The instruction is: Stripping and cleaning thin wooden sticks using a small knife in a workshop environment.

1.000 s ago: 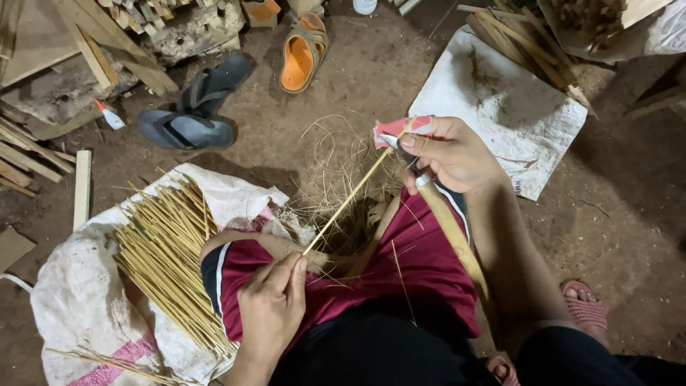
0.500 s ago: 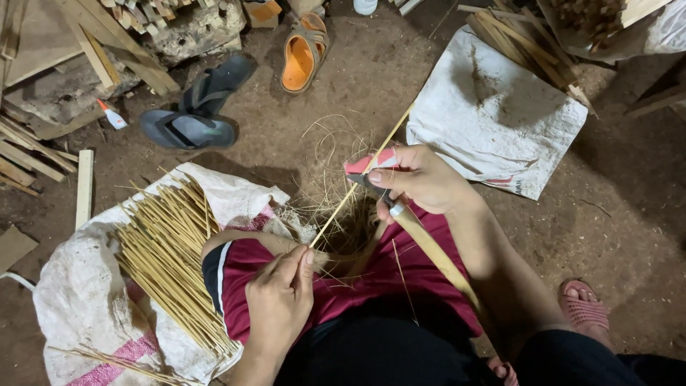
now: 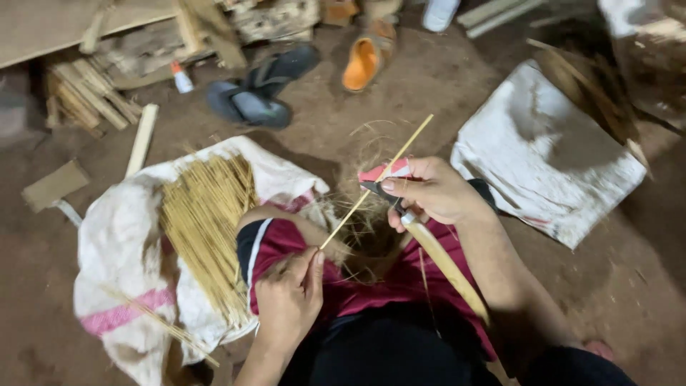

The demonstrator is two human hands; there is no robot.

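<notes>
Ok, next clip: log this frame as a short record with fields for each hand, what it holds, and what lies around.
left hand: pinches the lower end of a thin bamboo stick over the knee
right hand: grips a knife with a long pale handle, blade against the stick
beside left knee: pile of thin sticks on a white sack
ground ahead: dark sandals, orange sandal
right side: second white sack

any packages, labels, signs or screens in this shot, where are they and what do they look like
White woven sack: on the ground left of the knee, under the bundle of thin sticks, pink stripe.
Second white sack: flat on the ground at right, stained.
Small white bottle: upper left, red cap.
No signs or screens.
</notes>
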